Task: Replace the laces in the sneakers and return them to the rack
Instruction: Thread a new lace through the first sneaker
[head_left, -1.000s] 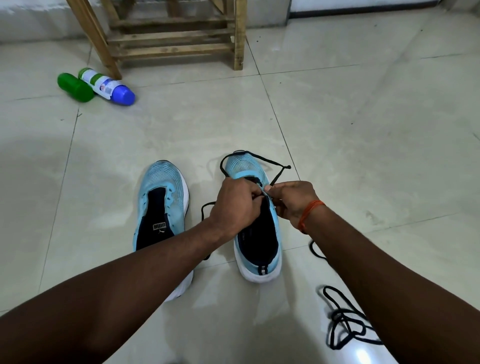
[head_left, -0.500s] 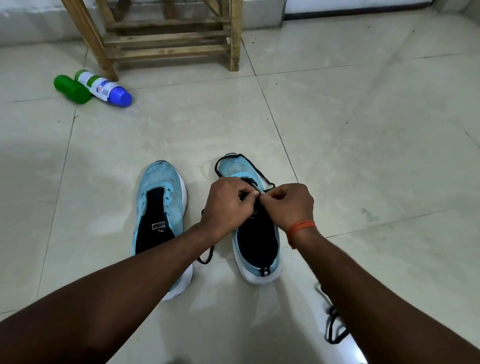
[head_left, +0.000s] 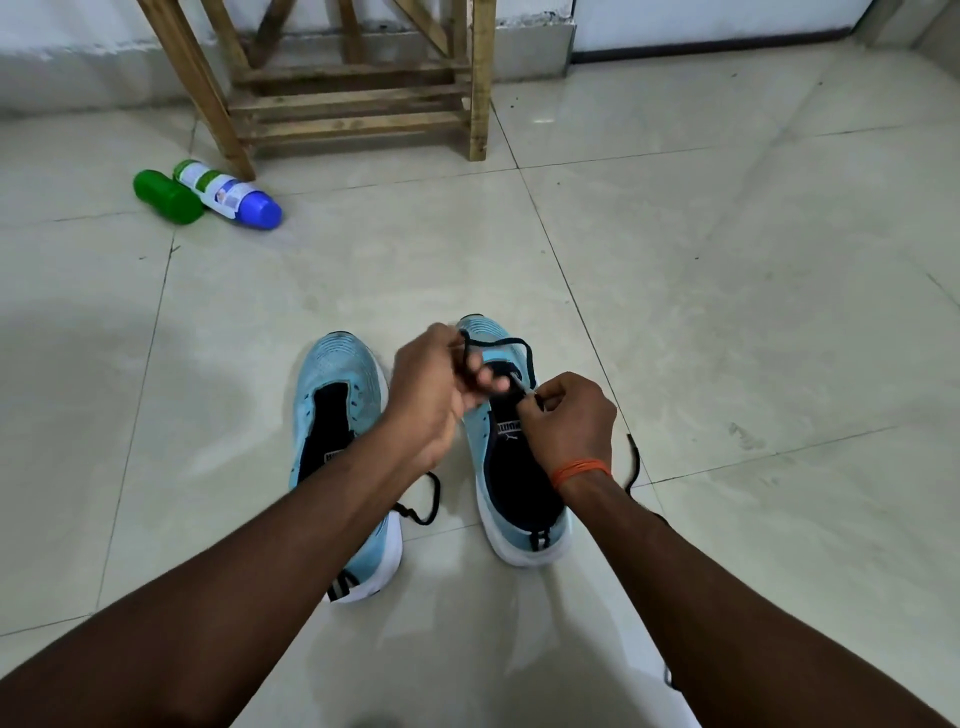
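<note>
Sneakers (head_left: 337, 364) on glossy tiled floor (head_left: 701, 312)

Pale tiled floor (head_left: 727, 291) carrying shoes, bottles and a rack.
A left sneaker (head_left: 337, 379) and right sneaker (head_left: 524, 551) are standing side by side, a black lace (head_left: 426, 499) is trailing between them, and a green bottle (head_left: 166, 197) and a white bottle (head_left: 228, 195) are lying by the wooden rack (head_left: 358, 109).

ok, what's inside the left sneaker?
Dark lining and a logo-printed insole show inside the left sneaker; nothing else is visible there. The left forearm covers the rear of the opening.
</note>
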